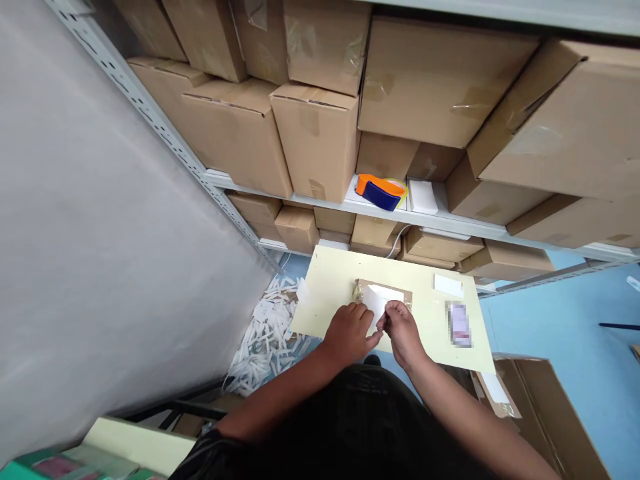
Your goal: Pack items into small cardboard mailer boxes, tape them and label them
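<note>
My left hand [351, 331] and my right hand [403, 330] meet over a pale yellow board [330, 280]. Together they pinch a small white sheet [374, 301], fingers of both closed on its lower edge. Just behind the sheet lies a small flat brown cardboard box [406, 294] with a white label [391, 292] on top. The sheet hides part of the box.
A white slip [449, 285] and a blurred phone-like item [459, 323] lie on the board's right side. White paper strips [265, 333] pile on the floor at left. Shelves of cardboard boxes [310, 127] stand behind, with an orange and blue tape dispenser [381, 191]. An open carton [545, 407] sits at right.
</note>
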A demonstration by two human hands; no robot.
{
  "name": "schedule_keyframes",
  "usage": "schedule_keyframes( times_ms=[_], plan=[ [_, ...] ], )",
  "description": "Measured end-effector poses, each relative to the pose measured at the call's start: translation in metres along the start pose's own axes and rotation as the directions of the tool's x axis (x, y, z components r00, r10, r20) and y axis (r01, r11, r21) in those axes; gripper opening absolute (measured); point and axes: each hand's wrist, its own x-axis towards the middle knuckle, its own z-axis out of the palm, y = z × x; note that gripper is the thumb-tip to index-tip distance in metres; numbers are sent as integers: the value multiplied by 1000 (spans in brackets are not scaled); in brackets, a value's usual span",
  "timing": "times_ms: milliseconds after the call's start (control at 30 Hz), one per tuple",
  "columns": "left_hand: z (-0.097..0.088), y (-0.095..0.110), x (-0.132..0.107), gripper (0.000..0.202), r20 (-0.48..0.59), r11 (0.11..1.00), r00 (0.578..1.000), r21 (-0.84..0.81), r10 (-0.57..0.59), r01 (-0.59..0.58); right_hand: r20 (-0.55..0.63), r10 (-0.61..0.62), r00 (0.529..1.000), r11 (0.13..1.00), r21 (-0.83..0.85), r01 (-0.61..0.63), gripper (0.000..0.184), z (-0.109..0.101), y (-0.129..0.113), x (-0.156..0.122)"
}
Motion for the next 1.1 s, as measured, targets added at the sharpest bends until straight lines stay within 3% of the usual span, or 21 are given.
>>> schedule_keyframes(
  times_ms=[100, 233, 333, 400, 500, 567, 700, 800, 867, 1000, 1100],
  plan=[
    [10, -1, 9, 14, 21, 998, 999, 24, 49, -49, 28, -7, 1000, 999, 37, 6, 26, -7, -4, -4],
    [6, 0, 12, 16, -27, 971, 998, -233, -51, 43, 106, -71, 992, 990, 126, 57, 22, -25, -4, -8],
    [-5, 7, 15, 17, -5, 857, 986, -495, -166, 142, 22, -106, 994, 982, 161, 101, 24, -44, 5, -6],
    [-10, 9, 17, 20, 44, 750, 980, -638, -192, 176, -34, -64, 997, 987, 144, 68, 27, -56, 13, -3],
    [-9, 8, 19, 25, 99, 588, 973, -782, -207, 205, 26, 48, 998, 988, 149, -52, 33, -70, 23, 0],
    [-3, 6, 18, 27, 119, 531, 967, -817, -225, 225, 67, 81, 994, 986, 142, -90, 33, -74, 25, 0],
    [15, -2, 17, 30, 143, 584, 921, -735, -363, 344, -13, -9, 1000, 1000, 20, 9, 34, -79, 23, 4],
    [35, -12, 24, 33, 126, 683, 861, -558, -492, 471, -69, -153, 986, 964, -228, 134, 35, -87, 23, 16],
    [51, -20, 33, 33, 101, 750, 855, -436, -509, 498, -77, -252, 965, 886, -419, 198, 39, -92, 26, 29],
    [85, -36, 51, 31, 73, 870, 891, -191, -449, 454, -43, -399, 916, 687, -676, 267, 40, -102, 43, 60],
    [103, -44, 57, 29, 121, 911, 908, -49, -402, 409, 3, -442, 897, 454, -862, 227, 35, -104, 58, 78]
  ],
)
